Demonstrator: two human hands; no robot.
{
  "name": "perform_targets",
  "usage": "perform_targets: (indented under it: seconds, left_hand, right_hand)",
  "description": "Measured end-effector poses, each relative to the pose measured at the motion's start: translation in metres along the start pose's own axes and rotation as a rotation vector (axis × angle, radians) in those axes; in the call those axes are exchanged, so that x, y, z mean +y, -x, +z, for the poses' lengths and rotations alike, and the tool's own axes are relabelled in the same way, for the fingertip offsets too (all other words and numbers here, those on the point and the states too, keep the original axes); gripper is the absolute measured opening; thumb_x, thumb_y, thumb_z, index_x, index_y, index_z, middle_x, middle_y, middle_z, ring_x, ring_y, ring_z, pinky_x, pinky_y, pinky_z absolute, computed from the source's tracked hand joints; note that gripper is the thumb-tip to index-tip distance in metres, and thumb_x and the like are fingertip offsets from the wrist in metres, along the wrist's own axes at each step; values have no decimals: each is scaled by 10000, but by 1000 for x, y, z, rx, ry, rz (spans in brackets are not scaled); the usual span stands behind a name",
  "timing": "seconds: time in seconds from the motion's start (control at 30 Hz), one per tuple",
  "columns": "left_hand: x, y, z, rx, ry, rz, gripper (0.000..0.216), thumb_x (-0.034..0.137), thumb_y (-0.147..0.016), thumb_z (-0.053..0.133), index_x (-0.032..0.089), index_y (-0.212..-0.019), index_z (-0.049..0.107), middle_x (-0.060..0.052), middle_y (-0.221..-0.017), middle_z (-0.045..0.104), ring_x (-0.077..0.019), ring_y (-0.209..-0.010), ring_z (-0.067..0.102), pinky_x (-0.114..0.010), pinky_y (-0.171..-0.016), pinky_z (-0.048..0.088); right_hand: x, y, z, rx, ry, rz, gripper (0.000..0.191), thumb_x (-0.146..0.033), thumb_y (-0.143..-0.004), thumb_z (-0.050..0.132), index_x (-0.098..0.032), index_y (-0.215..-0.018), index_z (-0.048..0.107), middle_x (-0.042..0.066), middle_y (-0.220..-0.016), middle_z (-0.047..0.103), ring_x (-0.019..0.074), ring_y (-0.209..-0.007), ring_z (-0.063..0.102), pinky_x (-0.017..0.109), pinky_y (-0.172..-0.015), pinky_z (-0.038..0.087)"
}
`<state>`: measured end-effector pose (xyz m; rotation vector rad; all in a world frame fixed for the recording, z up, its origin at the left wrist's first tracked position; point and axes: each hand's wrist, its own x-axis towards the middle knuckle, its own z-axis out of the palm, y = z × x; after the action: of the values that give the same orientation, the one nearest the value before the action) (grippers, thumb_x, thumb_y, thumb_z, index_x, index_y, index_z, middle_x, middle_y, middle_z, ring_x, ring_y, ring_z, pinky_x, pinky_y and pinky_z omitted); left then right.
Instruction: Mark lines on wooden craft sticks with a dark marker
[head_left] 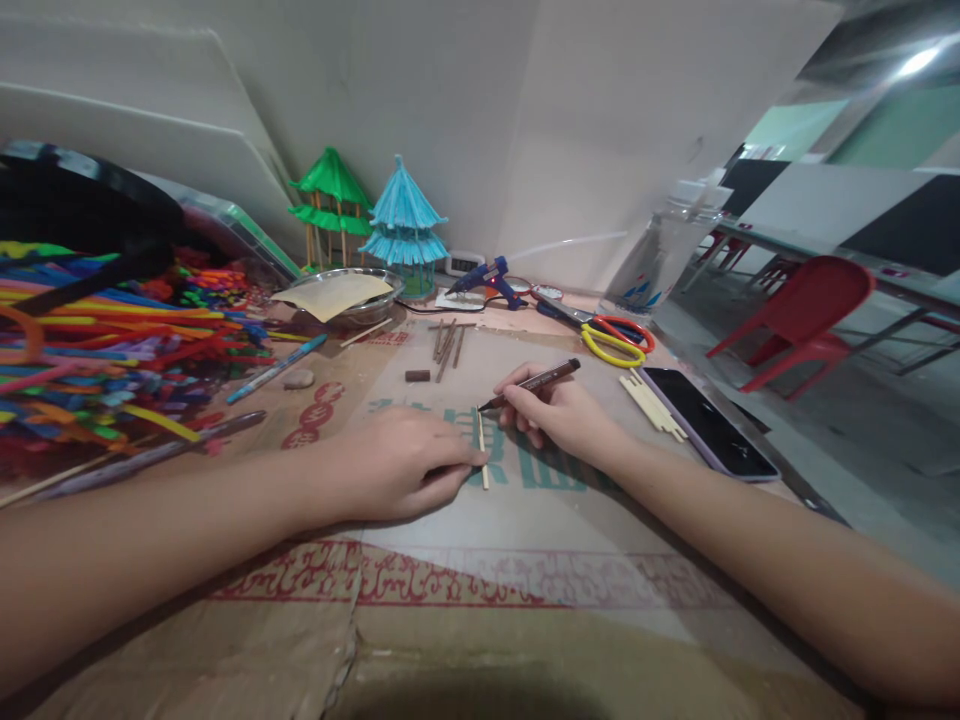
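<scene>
My right hand [546, 408] grips an uncapped brown marker [551, 375], its tip touching the upper end of a pale wooden stick [484, 468]. My left hand [409, 460] rests on the cardboard, its fingertips pressing the stick down near the middle. Dark marks show along the stick's upper part. Beyond the hands lies a brown marker cap [418, 376], and behind it a group of brown-coloured sticks [448, 348]. Several plain pale sticks [651, 404] lie side by side to the right of my right hand, next to a phone [709, 422].
Colourful pipe cleaners [112, 350] heap up at left. Green [330, 200] and blue [406, 220] model pavilions stand behind a glass bowl [360, 310]. A blue glue gun [491, 280], scissors [616, 338] and a clear plastic cup [656, 260] line the back. Printed cardboard [465, 640] covers the table.
</scene>
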<state>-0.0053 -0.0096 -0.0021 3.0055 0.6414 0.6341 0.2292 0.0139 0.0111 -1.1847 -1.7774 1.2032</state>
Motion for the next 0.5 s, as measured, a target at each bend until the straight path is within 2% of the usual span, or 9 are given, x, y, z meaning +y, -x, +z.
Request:
perform_targets:
  seconds: [0.37, 0.5]
  left_hand:
    - [0, -1, -2, -29, -16, -20, 255, 266, -973, 477, 245, -1088, 704, -17, -874, 732, -156, -747, 667, -262, -630, 439]
    - [0, -1, -2, -43, -18, -25, 258, 266, -976, 470, 247, -1091, 699, -14, -864, 728, -155, -742, 661, -261, -625, 429]
  right_hand:
    - [0, -1, 0, -10, -10, -9, 167, -336, -885, 595, -171, -901, 578, -9, -634, 636, 69, -426, 473, 171, -360, 388]
    - [-1, 1, -1, -79, 10, 9, 158, -324, -871, 598, -170, -846, 575, -7, -580, 637, 66, -420, 467, 166, -379, 383]
